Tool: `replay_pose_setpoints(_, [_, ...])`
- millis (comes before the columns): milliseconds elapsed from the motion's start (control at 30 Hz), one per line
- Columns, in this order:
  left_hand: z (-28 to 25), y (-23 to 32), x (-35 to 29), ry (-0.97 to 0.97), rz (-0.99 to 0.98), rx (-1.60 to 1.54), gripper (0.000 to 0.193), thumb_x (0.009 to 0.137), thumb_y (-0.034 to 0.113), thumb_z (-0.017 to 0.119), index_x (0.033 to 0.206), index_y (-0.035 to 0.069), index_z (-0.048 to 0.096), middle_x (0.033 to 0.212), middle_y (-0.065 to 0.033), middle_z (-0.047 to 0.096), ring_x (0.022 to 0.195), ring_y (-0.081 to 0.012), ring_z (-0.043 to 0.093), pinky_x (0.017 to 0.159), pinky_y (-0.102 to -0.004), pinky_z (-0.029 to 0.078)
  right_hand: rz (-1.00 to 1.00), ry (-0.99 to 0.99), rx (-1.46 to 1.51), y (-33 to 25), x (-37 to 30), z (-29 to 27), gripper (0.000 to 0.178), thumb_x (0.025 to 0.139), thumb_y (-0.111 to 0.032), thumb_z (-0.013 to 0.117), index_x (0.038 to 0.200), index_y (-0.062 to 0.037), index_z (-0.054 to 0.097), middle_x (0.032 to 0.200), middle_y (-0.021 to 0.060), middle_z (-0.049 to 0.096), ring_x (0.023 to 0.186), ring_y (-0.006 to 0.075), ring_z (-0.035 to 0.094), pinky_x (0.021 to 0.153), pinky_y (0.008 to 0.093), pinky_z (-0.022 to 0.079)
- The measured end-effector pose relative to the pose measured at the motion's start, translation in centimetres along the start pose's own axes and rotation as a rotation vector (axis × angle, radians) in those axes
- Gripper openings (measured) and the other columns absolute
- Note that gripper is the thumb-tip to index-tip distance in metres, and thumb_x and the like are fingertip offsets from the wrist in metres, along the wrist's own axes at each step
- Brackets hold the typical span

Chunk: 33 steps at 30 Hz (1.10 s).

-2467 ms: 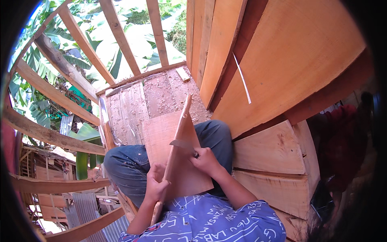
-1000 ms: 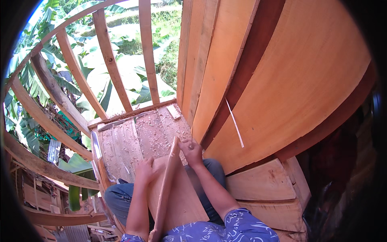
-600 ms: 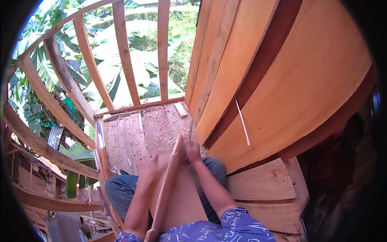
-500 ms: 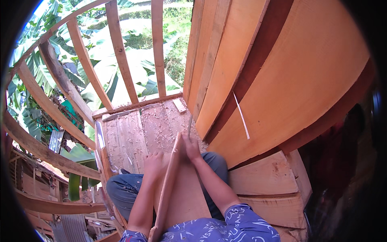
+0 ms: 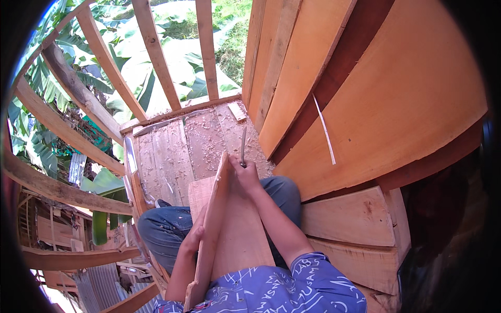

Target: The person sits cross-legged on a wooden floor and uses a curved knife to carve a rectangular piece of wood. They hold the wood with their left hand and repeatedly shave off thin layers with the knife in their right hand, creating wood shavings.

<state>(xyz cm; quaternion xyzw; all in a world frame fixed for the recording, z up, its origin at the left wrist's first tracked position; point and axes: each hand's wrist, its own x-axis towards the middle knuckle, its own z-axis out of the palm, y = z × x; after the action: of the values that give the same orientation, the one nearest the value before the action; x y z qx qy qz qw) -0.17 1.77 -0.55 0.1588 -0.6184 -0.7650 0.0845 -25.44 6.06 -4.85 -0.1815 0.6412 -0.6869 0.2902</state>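
Observation:
A narrow wooden board (image 5: 215,219) stands on edge along my lap, slanting from my shirt to beyond my knees. Under it lies a wider flat plank (image 5: 242,250) across my legs. My left hand (image 5: 194,235) presses against the left side of the upright board, its fingers partly hidden. At the board's far end, my right hand (image 5: 246,172) is closed around the handle of a knife (image 5: 243,143). Its thin, dark, slightly curved blade points away from me, just right of the board's tip.
Wood shavings litter the plank floor (image 5: 201,141), where a small wood block (image 5: 236,111) lies. A slatted railing (image 5: 156,57) bounds the left and far sides. Large boards (image 5: 386,99) lean on the right, above stacked planks (image 5: 349,216). A pale strip (image 5: 324,130) rests against one.
My left hand has slid back toward me along the board and lower on its left side. The knife now stands apart from the board's tip, and the view has shifted slightly.

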Motion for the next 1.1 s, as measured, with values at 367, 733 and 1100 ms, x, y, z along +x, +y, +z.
replay_pose_setpoints(367, [0.4,2.9,1.3,-0.021,-0.099,0.083,0.099,0.065,0.022,0.059,0.152,-0.003,0.022,0.152,-0.0182,0.032,0.145,-0.0261,0.025,0.119,-0.035,0.017,-0.538,-0.166,-0.561,-4.2,-8.9,-1.2,0.041,0.095,-0.042,0.061,0.087,-0.002,0.06,0.079,0.0123,0.061,0.067,0.0329,0.064,0.06,0.0392,0.05])
replay_pose_setpoints(733, [1.1,3.3,0.0,0.097,-0.24,-0.146,0.096,0.064,0.024,0.057,0.151,-0.002,0.025,0.146,-0.017,0.038,0.139,-0.0253,0.034,0.114,-0.0335,0.024,-0.253,-0.318,-0.825,-5.0,-8.5,-1.4,0.043,0.096,-0.037,0.06,0.076,0.0011,0.06,0.063,0.0223,0.06,0.062,0.0401,0.064,0.054,0.0456,0.048])
replay_pose_setpoints(1100, [0.3,1.3,0.5,0.097,-0.207,-0.094,0.093,0.06,0.023,0.061,0.146,-0.002,0.035,0.142,-0.0156,0.045,0.136,-0.026,0.037,0.114,-0.0348,0.026,-0.415,-0.358,-0.835,-5.6,-8.8,-0.8,0.046,0.096,-0.04,0.06,0.073,0.0,0.063,0.064,0.0215,0.062,0.064,0.0395,0.065,0.057,0.0458,0.052])
